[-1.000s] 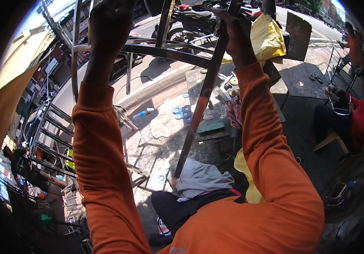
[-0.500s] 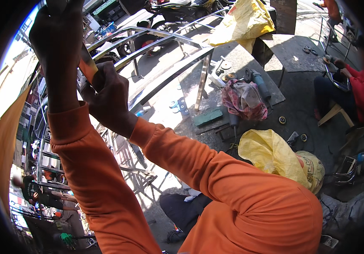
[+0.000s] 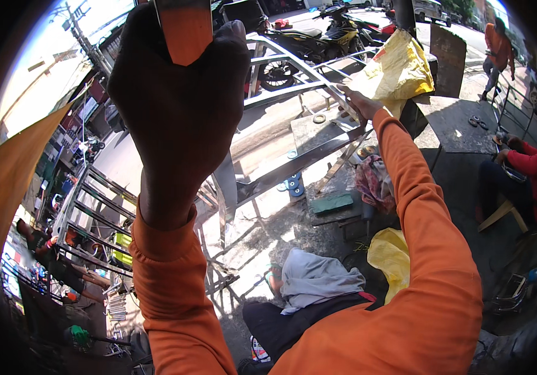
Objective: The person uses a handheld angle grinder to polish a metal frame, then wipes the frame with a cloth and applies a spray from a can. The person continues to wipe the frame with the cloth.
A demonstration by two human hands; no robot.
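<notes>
My left hand (image 3: pixel 184 106), dark in shadow, is raised close at the upper left. Its fingers are wrapped round a flat shiny bar (image 3: pixel 184 34) that looks orange and runs out of view at the top. Farther off, my right arm reaches forward. My right hand (image 3: pixel 362 103) is on the near right corner of a welded metal frame (image 3: pixel 299 164) of square tubes, its fingers lying along a tube and its thumb side partly hidden. The frame stretches leftward behind my left wrist.
A low work table holds a green block (image 3: pixel 333 204) and a stained cloth (image 3: pixel 373 181). Yellow sacks (image 3: pixel 390 259) lie nearby. Motorcycles (image 3: pixel 318 37) stand behind. One person in red (image 3: pixel 534 165) sits at right; another in orange (image 3: pixel 498 47) stands beyond. More barred frames (image 3: pixel 96 212) stand at left.
My right hand has left the bar by my left hand and reached right to the metal frame. My view has turned, and my left hand with the bar appears closer and more central.
</notes>
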